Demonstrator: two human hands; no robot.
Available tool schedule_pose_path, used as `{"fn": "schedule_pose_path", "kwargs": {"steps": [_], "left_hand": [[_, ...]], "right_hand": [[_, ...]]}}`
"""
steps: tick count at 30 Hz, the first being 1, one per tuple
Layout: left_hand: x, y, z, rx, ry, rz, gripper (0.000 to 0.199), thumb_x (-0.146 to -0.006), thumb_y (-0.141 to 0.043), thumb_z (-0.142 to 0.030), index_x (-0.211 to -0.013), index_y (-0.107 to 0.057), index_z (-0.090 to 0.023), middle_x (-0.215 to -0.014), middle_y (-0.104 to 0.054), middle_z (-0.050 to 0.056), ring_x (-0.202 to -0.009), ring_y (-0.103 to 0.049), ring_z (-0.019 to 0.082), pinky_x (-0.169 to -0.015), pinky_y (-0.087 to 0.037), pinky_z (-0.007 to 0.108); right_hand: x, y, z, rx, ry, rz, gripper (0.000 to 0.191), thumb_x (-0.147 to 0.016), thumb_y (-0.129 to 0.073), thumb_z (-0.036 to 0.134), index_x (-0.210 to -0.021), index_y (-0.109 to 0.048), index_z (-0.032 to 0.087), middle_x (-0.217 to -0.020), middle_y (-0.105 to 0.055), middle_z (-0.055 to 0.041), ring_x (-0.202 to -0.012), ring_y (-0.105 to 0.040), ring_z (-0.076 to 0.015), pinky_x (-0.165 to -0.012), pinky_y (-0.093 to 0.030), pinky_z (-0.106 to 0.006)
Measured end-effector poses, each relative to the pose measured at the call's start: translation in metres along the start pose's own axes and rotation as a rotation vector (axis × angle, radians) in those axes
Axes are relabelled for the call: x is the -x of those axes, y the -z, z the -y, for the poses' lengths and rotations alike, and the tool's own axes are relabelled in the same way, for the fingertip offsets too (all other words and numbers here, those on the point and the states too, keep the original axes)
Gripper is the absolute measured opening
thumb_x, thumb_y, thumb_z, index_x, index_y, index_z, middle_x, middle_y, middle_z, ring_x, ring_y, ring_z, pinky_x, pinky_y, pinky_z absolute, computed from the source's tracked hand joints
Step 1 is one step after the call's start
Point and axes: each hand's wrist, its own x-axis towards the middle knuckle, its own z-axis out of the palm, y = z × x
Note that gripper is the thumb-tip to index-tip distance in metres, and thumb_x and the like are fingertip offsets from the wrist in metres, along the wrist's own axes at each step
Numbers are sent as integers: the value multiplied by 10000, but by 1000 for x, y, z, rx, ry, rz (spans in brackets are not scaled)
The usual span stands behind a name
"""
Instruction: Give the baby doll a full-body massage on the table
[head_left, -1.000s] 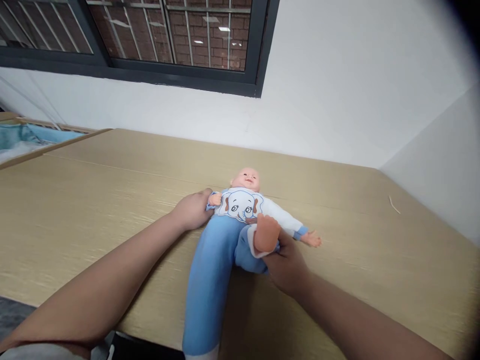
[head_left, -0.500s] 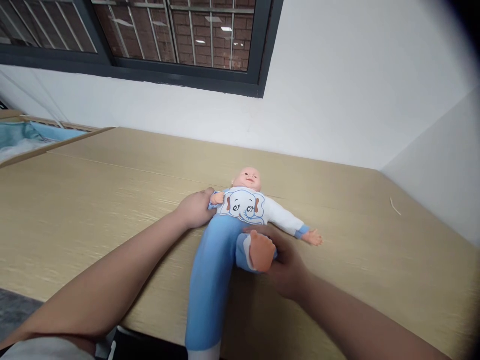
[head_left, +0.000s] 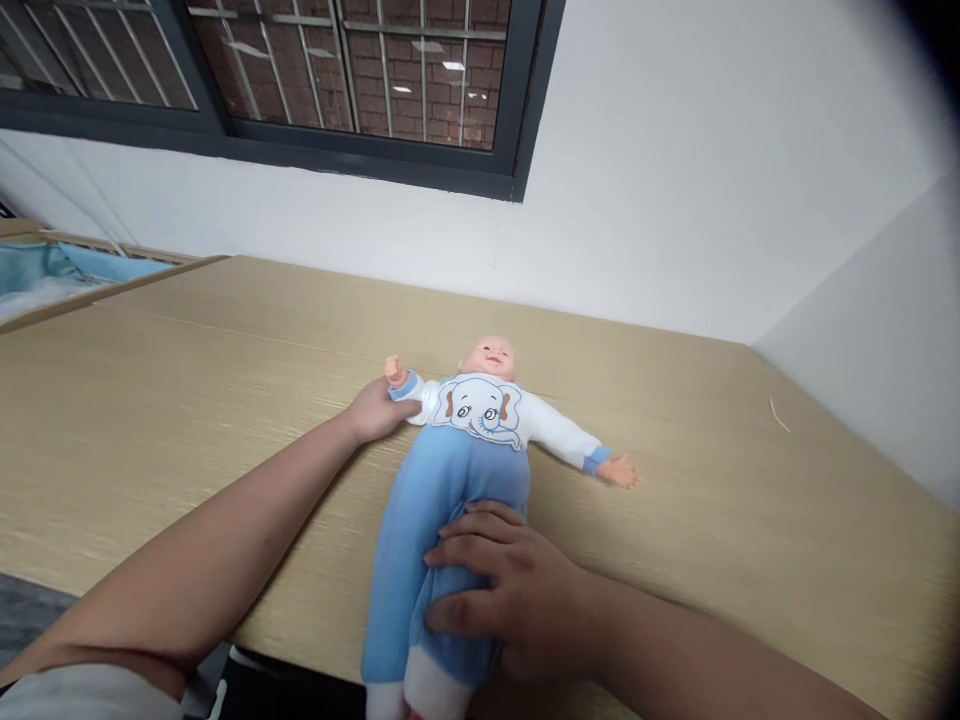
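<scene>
A baby doll [head_left: 480,480] lies face up on the wooden table, its head toward the wall. It wears a white top with an elephant face and blue trousers with white cuffs. My left hand [head_left: 379,411] is closed around the doll's sleeved arm on the left, and the small plastic hand [head_left: 395,371] sticks up beyond my fingers. Across the trouser leg on the right lies my right hand [head_left: 517,590], its fingers and thumb curled over the blue cloth. Both legs point toward me, side by side. The doll's other arm [head_left: 570,440] stretches out to the right, untouched.
The wooden tabletop [head_left: 712,430] runs back to a white wall below a barred window [head_left: 360,90]. A box [head_left: 82,265] with light-blue cloth stands at the far left. A thin pale strip [head_left: 778,414] lies at the right. Something black [head_left: 292,685] is below the front edge.
My right hand has brought the bent right-hand leg down straight beside the other. My left hand and the doll's arm have shifted outward to the left.
</scene>
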Motion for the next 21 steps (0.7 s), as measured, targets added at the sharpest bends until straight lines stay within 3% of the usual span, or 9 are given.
{"fn": "schedule_pose_path", "kwargs": {"steps": [3, 5, 7, 10, 13, 15, 18, 21], "left_hand": [[1, 0, 0, 11, -1, 0, 303, -688, -653, -389, -892, -676, -166, -903, -711, 41, -902, -662, 291, -813, -508, 366], [1, 0, 0, 19, -2, 8, 315, -685, -657, -393, -903, -679, -166, -917, -713, 43, -912, -661, 294, -826, -510, 372], [1, 1, 1, 25, 0, 7, 317, -685, -663, -392, -907, -679, -167, -919, -713, 44, -914, -660, 294, -833, -510, 375], [1, 1, 0, 33, -8, -1, 304, -691, -666, -391, -895, -676, -167, -903, -709, 44, -907, -655, 292, -837, -504, 380], [1, 0, -2, 41, -16, -1, 311, -687, -667, -411, -874, -666, -162, -885, -701, 51, -893, -647, 293, -830, -499, 386], [2, 0, -3, 52, -10, -5, 326, -677, -669, -425, -865, -653, -158, -881, -695, 55, -885, -643, 295, -822, -496, 389], [4, 1, -5, 74, -33, 8, 323, -690, -655, -429, -869, -633, -160, -882, -689, 49, -875, -641, 287, -811, -492, 377], [6, 2, -9, 9, -28, 22, 282, -717, -630, -411, -869, -630, -174, -889, -693, 34, -876, -649, 283, -793, -481, 361]], "right_hand": [[0, 6, 1, 13, -3, 72, 409, -750, -607, 233, -1145, -652, 330, -1436, -526, 11, -1370, -424, -258, -1207, -144, -545], [0, 11, 5, 58, -18, 84, 395, -778, -604, 231, -1151, -652, 350, -1438, -524, 6, -1419, -356, -304, -1190, -31, -635], [1, 16, 9, 118, -52, 69, 412, -805, -601, 218, -1186, -644, 369, -1464, -494, -29, -1445, -294, -371, -1134, 5, -731], [2, 24, 15, 153, -113, 19, 490, -819, -604, 180, -1277, -607, 353, -1541, -376, -108, -1436, -274, -437, -1100, -174, -753], [4, 33, 12, 116, -163, -29, 577, -806, -596, 139, -1357, -557, 307, -1600, -237, -141, -1413, -316, -438, -1067, -374, -651], [6, 36, 4, 52, -222, -76, 654, -787, -579, 104, -1406, -512, 302, -1614, -196, -127, -1377, -401, -390, -1046, -450, -572], [7, 36, -10, -68, -389, -203, 739, -762, -552, 57, -1444, -472, 330, -1599, -246, -86, -1339, -476, -315, -1052, -483, -502], [4, 34, -22, -120, -527, -314, 691, -770, -553, 46, -1389, -535, 351, -1551, -339, -61, -1400, -409, -306, -1116, -419, -534]]}}
